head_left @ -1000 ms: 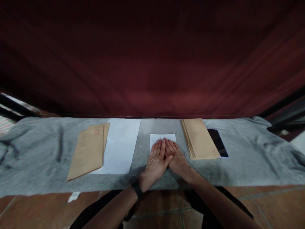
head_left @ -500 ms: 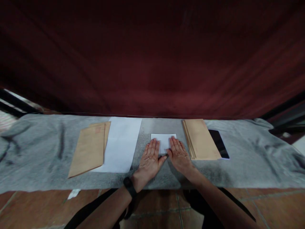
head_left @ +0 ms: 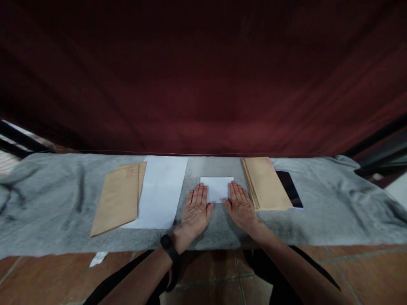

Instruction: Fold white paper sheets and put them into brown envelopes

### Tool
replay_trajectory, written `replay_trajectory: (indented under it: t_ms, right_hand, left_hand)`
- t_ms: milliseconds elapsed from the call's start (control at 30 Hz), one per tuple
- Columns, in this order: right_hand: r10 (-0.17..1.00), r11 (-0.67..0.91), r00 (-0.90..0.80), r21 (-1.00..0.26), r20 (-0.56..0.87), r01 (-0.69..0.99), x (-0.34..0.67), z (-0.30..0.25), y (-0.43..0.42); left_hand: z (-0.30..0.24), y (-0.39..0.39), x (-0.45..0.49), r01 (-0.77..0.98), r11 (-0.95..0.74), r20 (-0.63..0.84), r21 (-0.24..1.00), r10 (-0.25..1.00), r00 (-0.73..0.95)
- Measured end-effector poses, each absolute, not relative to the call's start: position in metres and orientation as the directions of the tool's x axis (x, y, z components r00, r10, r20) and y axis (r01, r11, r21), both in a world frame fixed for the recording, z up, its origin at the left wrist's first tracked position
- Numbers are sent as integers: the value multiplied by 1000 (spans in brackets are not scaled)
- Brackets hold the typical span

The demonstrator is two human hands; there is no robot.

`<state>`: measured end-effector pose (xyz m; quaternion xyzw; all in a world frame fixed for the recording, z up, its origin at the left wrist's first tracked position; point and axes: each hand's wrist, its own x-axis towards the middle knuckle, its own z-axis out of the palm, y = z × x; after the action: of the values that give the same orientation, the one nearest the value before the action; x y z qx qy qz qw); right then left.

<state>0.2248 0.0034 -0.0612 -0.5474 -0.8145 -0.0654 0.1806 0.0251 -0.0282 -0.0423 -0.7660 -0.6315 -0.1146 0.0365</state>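
A small folded white paper (head_left: 217, 187) lies on the grey cloth (head_left: 47, 203) in front of me. My left hand (head_left: 195, 210) rests flat and open at the paper's left edge, fingers stretched forward. My right hand (head_left: 241, 205) lies flat and open at the paper's right edge, its fingers close to a stack of brown envelopes (head_left: 266, 183). A black band sits on my left wrist. Neither hand holds anything.
Left of my hands lie white sheets (head_left: 161, 190) and, partly over them, brown envelopes (head_left: 118, 199). A dark phone (head_left: 289, 189) lies right of the envelope stack. A dark red curtain (head_left: 203, 76) hangs behind the cloth. Brown floor tiles (head_left: 365, 271) show below.
My hands have slid apart, from lying together on top of the folded paper to its left and right edges, and the paper's middle now shows.
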Motion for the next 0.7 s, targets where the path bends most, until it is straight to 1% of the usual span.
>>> replay_trajectory:
  t_ms: [100,233,400,533,600,700]
  right_hand:
    - [867,378,-312,-104,388,920,223,-65,2]
    - [867,363,-287,-122,407,924,220,-69,4]
    - [893,346,-285,-125,350,930,218,-67,7]
    - [905,330,-261,-164,337,930,216,-62,7]
    - [908,317,-241,-186,343,930,214,-61,7]
    - [908,303,-220,-195,356,933,212,-63,7]
  left_hand:
    - [-43,-27,23,974,-205,214,96,960,181]
    - [-45,-26,22,973,-221,198,69,959,204]
    - [-40,-23,24,983,-181,139,20,974,176]
    - [-25,-17,31,991,-135,65,3,989,134]
    - [-19,-14,40,992,-126,97,13,987,125]
    - [-22,-10,59,982,-179,197,59,967,164]
